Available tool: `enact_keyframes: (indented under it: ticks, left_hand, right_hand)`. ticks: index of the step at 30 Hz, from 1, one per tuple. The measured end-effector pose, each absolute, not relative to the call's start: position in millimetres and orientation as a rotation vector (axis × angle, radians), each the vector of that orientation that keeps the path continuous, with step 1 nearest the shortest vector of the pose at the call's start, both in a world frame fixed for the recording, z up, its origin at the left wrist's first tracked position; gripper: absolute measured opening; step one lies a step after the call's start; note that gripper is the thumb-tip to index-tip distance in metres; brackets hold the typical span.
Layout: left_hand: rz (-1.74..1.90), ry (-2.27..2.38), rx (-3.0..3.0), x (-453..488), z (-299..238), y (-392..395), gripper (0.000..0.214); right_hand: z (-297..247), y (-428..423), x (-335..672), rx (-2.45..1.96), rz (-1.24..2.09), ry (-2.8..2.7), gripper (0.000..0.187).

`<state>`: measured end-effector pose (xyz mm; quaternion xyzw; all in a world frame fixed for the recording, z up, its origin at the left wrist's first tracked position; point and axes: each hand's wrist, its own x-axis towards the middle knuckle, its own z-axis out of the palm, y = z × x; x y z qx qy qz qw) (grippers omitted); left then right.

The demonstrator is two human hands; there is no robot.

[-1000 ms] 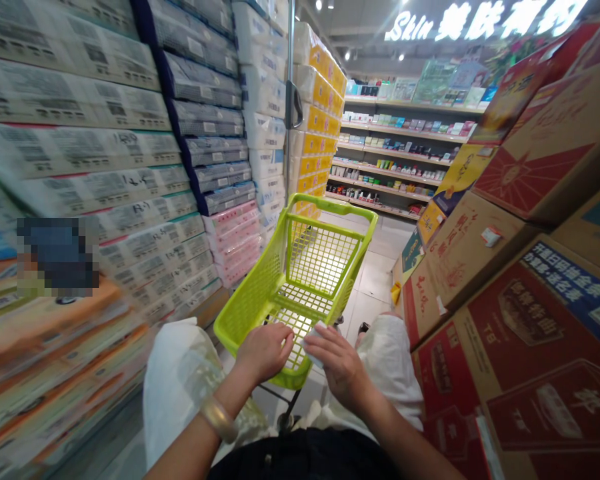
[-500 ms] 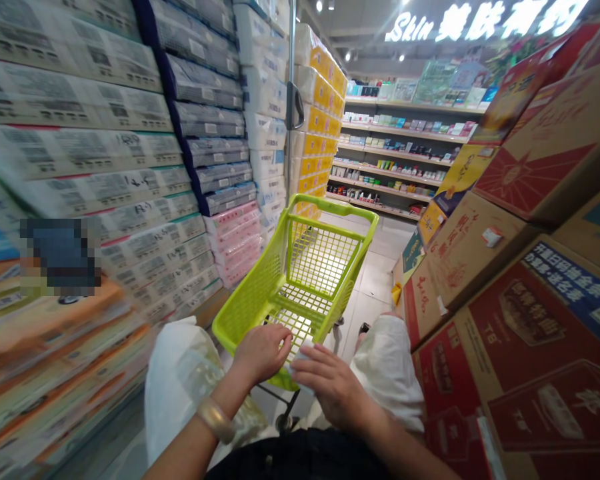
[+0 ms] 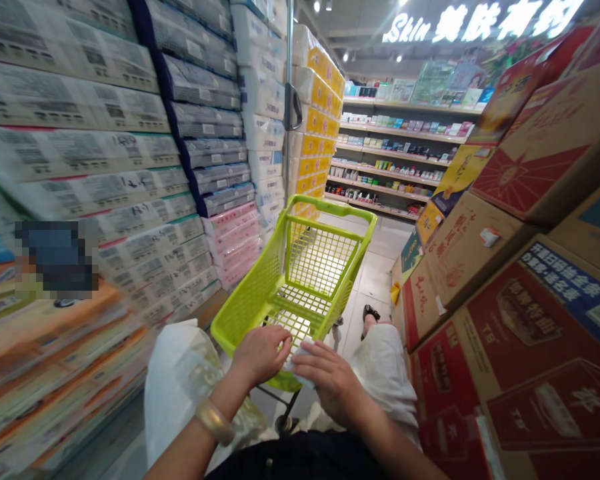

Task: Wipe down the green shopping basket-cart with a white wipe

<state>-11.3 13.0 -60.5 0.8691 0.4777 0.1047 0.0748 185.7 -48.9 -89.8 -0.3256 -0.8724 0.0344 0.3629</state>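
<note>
A lime-green plastic shopping cart stands in front of me with an empty mesh basket. My left hand is curled over the cart's near rim, a gold bangle on that wrist. Beside it, my right hand rests at the same rim with its fingers closed on a small white object, perhaps a tissue or slip of paper. The two hands nearly touch each other. My white trouser legs and one dark shoe show below the cart.
Stacked packs of tissue and toilet paper wall the left side of a narrow aisle. Red and brown cardboard cartons are piled on the right. A grey tiled floor leads ahead to shelves of small products under a lit sign.
My right hand has slid left along the rim until it nearly meets my left hand. My right foot has stepped forward and its shoe now shows. The cart has barely shifted.
</note>
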Motion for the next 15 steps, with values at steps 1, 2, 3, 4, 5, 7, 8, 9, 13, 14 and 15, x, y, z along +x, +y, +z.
enact_keyframes:
  ticks: [1,2,3,4,5,7,8,9,13,14,15]
  left_hand:
    - [0.337,1.419,2.606,-12,-61,13,0.030]
    - [0.363,1.406,2.602,-12,-62,13,0.029]
    - [0.388,1.396,2.599,-12,-63,14,0.029]
    - [0.406,1.385,2.596,-13,-64,15,0.028]
    - [0.415,1.375,2.595,-13,-64,15,0.028]
    - [0.405,1.369,2.597,-14,-65,17,0.028]
    - [0.398,1.369,2.598,-14,-65,18,0.028]
    - [0.396,1.370,2.598,-15,-64,18,0.028]
    - [0.418,1.368,2.592,-17,-61,20,0.025]
    - [0.423,1.368,2.591,-17,-61,21,0.025]
    - [0.432,1.367,2.589,-17,-60,21,0.025]
  right_hand:
    - [-89,-44,189,-0.871,0.073,-2.196,0.040]
    - [-89,-40,192,-0.903,0.055,-2.145,0.041]
    - [-89,-36,193,-0.926,0.038,-2.105,0.041]
    - [-89,-34,193,-0.940,0.029,-2.088,0.041]
    - [-89,-34,192,-0.936,0.027,-2.095,0.039]
    - [-90,-38,184,-0.886,0.045,-2.170,0.037]
    - [-91,-42,180,-0.851,0.058,-2.216,0.036]
    - [-91,-44,177,-0.821,0.073,-2.256,0.035]
    - [-87,-40,182,-0.846,0.098,-2.268,0.035]
    - [-85,-36,186,-0.878,0.088,-2.236,0.036]
    - [-84,-33,190,-0.914,0.072,-2.198,0.037]
